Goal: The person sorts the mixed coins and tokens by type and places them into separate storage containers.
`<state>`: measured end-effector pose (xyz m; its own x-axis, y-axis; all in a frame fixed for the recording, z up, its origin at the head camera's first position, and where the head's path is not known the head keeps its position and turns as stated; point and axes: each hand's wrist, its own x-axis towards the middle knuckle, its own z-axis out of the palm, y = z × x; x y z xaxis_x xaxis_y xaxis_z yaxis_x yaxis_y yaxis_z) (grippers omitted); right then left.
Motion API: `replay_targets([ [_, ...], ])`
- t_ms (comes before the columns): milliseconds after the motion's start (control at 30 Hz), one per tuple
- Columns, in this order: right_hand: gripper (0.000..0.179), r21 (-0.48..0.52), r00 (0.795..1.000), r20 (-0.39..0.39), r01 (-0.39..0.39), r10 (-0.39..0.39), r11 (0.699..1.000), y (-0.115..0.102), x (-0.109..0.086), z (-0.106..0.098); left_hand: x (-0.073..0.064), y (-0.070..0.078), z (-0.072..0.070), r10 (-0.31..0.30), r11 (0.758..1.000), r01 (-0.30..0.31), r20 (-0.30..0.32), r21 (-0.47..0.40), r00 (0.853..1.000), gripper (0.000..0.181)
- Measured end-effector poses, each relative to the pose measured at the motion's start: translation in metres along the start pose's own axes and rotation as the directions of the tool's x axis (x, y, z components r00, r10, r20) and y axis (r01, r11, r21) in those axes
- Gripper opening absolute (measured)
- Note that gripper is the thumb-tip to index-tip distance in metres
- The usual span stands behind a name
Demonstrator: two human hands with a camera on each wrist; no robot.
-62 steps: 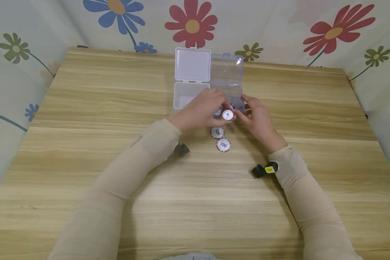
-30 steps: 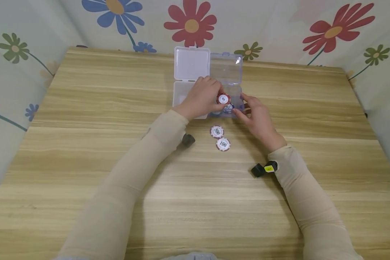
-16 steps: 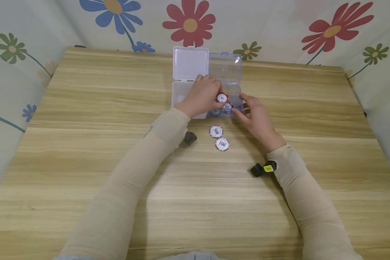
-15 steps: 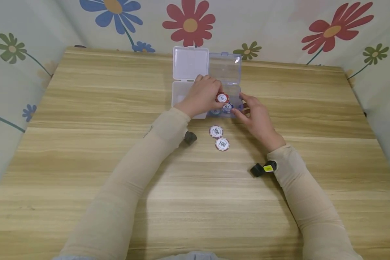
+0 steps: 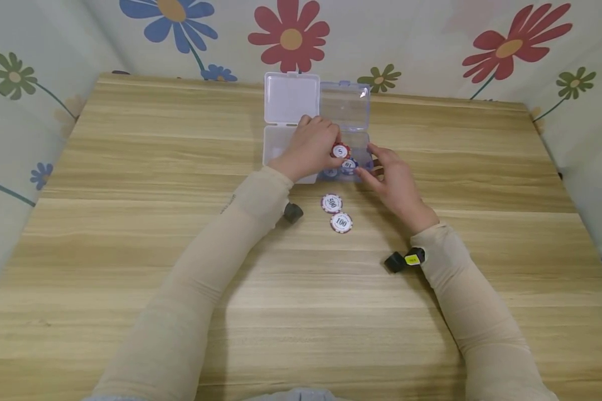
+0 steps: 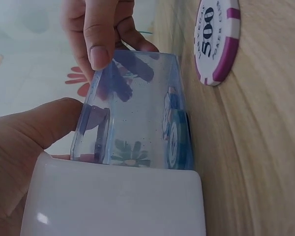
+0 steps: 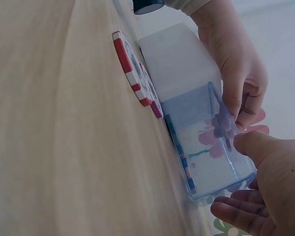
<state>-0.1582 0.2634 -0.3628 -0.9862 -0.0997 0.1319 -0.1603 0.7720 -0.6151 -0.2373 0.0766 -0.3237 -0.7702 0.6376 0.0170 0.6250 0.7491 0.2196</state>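
My left hand (image 5: 307, 149) pinches a red poker chip (image 5: 340, 151) marked 5 and holds it over the clear plastic box (image 5: 358, 142), whose lid stands raised behind it. Inside that box lie a blue chip (image 5: 349, 165) marked 10 and a teal chip (image 6: 174, 140), partly covered by the left thumb in the head view. At the box's right front corner, my right hand (image 5: 400, 186) grips the wall, thumb at the front and fingers along the right side. In the right wrist view the left fingers are down at the box's rim.
Against the clear box's left side stands a white box (image 5: 277, 146) with its lid up, partly behind the left hand. In front on the wooden table (image 5: 291, 312) lie a purple-edged 500 chip (image 5: 331, 203) and a red-edged 100 chip (image 5: 341, 223), touching or nearly so.
Since two seconds ago my left hand has carried the red chip back from the box's front edge to over its inside. In the last second both hands have barely moved.
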Motion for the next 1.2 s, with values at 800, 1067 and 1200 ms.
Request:
replay_targets([
  [800,0.061,-0.014,1.0,0.004,-0.006,0.006,1.0,0.0,0.001,0.001,-0.004,0.001,0.002,0.032,0.999,-0.031,-0.063,0.013,0.998,0.042],
  [1067,0.061,-0.023,1.0,0.0,0.002,-0.002,1.0,0.0,0.001,0.001,-0.01,0.005,-0.003,0.062,0.998,-0.061,-0.101,0.011,0.993,0.04],
  [1200,0.062,-0.018,1.0,-0.001,0.004,-0.004,1.0,0.0,0.0,0.001,-0.014,0.007,-0.004,0.078,0.997,-0.079,-0.112,-0.004,0.991,0.038],
])
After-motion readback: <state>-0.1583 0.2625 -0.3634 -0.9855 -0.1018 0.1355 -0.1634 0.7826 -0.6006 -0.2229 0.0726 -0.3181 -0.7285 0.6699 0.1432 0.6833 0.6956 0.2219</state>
